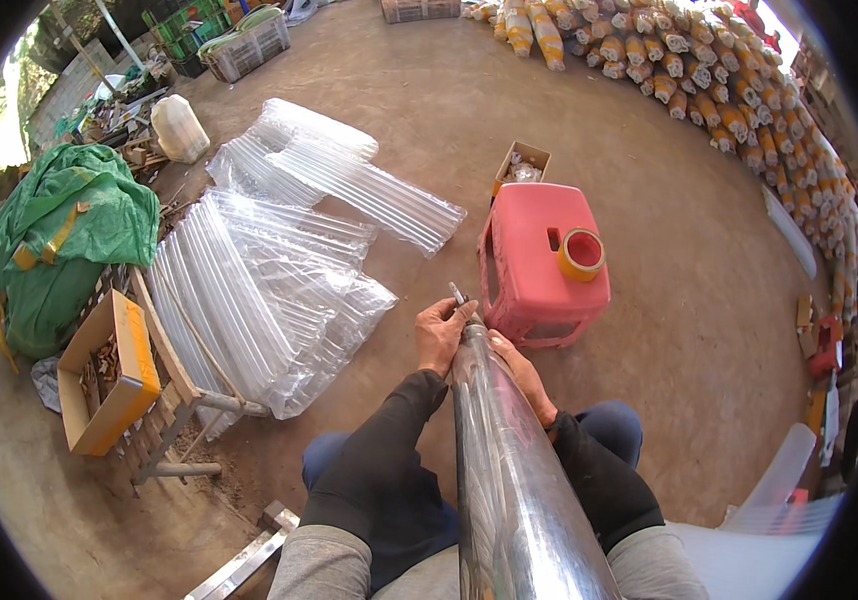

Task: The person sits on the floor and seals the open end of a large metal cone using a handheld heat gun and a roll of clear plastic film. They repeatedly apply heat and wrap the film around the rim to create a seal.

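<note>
A long shiny metal-like tube (pixel 509 480), with a clear, pinkish-tinted film along it, runs from the lower edge up between my forearms. At its narrow far end, my left hand (pixel 439 332) is closed on a small dark and silver piece (pixel 459 297); exactly what it is, I cannot tell. My right hand (pixel 521 372) is closed along the right side of the tube, just below that end, its fingers partly hidden. Just beyond it stands a red plastic stool (pixel 547 225) with a roll of tape (pixel 581 254) on top, and a small cardboard box (pixel 519 170) behind.
Clear corrugated plastic bundles (pixel 239 290) lie at left, beside a wooden rack (pixel 164 420) holding an open carton (pixel 84 390). Also there are a green tarp (pixel 59 250), a jug (pixel 179 128) and crates (pixel 239 50). Many orange-banded wrapped rolls (pixel 679 70) are piled along the right.
</note>
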Motion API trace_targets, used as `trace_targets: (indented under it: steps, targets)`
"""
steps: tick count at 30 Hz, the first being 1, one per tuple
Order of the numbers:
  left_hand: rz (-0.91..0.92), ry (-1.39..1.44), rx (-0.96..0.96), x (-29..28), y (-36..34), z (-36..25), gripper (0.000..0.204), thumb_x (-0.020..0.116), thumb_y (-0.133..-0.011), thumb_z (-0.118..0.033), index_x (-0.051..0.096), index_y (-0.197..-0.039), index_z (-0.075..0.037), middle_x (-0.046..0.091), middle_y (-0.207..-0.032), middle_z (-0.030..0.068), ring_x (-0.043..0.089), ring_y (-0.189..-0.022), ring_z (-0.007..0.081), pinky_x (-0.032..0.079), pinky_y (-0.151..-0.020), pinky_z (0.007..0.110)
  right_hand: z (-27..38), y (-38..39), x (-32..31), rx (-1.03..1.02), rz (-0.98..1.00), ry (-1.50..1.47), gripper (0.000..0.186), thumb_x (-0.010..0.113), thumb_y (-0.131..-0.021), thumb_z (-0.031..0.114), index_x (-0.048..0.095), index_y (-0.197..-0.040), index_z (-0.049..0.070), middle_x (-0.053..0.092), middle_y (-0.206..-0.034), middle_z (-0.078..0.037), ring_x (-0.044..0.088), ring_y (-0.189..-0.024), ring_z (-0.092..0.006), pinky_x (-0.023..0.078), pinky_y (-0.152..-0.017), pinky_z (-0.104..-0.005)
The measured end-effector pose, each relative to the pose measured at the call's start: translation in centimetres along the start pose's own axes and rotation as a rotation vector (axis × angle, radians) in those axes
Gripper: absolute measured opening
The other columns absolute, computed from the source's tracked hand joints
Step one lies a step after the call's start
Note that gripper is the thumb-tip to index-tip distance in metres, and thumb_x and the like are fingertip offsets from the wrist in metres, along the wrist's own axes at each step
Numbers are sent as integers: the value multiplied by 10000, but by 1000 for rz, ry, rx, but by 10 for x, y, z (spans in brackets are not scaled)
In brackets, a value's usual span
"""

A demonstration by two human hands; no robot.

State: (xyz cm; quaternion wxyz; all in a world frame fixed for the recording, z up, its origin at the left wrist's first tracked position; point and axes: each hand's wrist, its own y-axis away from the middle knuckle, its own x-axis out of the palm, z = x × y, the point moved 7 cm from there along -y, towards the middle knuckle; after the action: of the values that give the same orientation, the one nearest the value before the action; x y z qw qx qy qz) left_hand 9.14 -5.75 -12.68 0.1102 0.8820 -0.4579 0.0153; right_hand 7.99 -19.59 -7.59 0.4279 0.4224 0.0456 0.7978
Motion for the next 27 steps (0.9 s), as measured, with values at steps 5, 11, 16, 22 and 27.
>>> trace_targets:
  steps: [5,11,16,22,27]
  targets:
    - [-6,1,5,2,1,-1,215,731,-836,-201,709,-876,9,589,-672,-32,472,-568,44,383,-510,225,2,3,3,-1,1,0,367,406,-989,256,449,-1299,64,605,-1025,-80,608,-867,-162,518,-791,-300]
    - [-8,32,-5,1,0,2,222,750,-824,-185,696,-862,27,613,-685,-18,497,-585,44,404,-516,219,4,3,2,-22,-9,27,380,408,-988,257,440,-1313,61,605,-1038,-85,608,-877,-164,518,-800,-299]
    - [-5,28,2,2,2,-3,220,746,-828,-185,696,-857,27,618,-689,-15,508,-590,44,405,-519,217,-1,0,-2,3,-2,2,386,409,-989,257,434,-1324,66,604,-1051,-88,609,-886,-171,518,-811,-306]
    - [-6,1,8,0,0,1,223,743,-832,-193,698,-854,24,600,-668,-26,485,-575,42,391,-509,218,-3,-1,-1,28,14,-44,387,407,-989,253,431,-1332,75,604,-1046,-87,610,-888,-176,519,-811,-309]
    - [2,-8,9,1,0,2,224,740,-834,-203,694,-830,16,576,-643,-33,464,-559,41,375,-496,221,-7,-5,-6,12,34,-71,361,406,-989,250,451,-1298,69,604,-1032,-81,608,-879,-170,516,-799,-302]
